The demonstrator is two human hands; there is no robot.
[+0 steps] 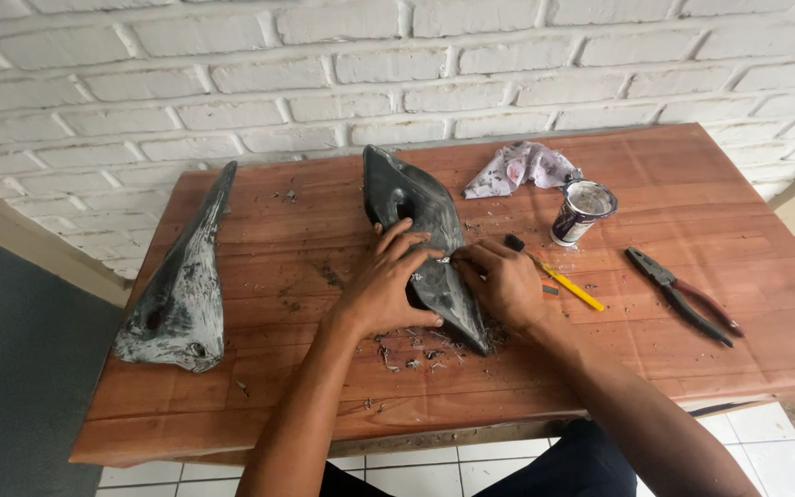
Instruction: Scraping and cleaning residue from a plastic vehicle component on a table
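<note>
1. Nearest the camera, two bare forearms reach up from the bottom edge over the front rim of a reddish wooden table (pixel 232 405), meeting at its middle.
2. The left hand (pixel 386 283) lies palm down, fingers spread, pressing flat on a dark grey pointed panel (pixel 416 207); it is not closed around it.
3. The right hand (pixel 505 281) sits just right of that panel, fingers curled shut on a small tool whose tip touches the panel's edge beside the left fingertips; the tool's kind cannot be told.
4. The panel lies lengthwise, its wide end toward the wall and its narrow tip toward the person, scuffed and dull, with pale shavings (pixel 416 354) scattered around the tip.
5. A yellow-handled brush (pixel 558 276) lies just right of the right hand.
6. A small open tin (pixel 581 212) stands behind it, with a stained rag (pixel 522 167) near the wall.
7. Pliers (pixel 683 294) lie well to the right.
8. A second grey panel (pixel 186 285) lies at the table's left end.
</note>
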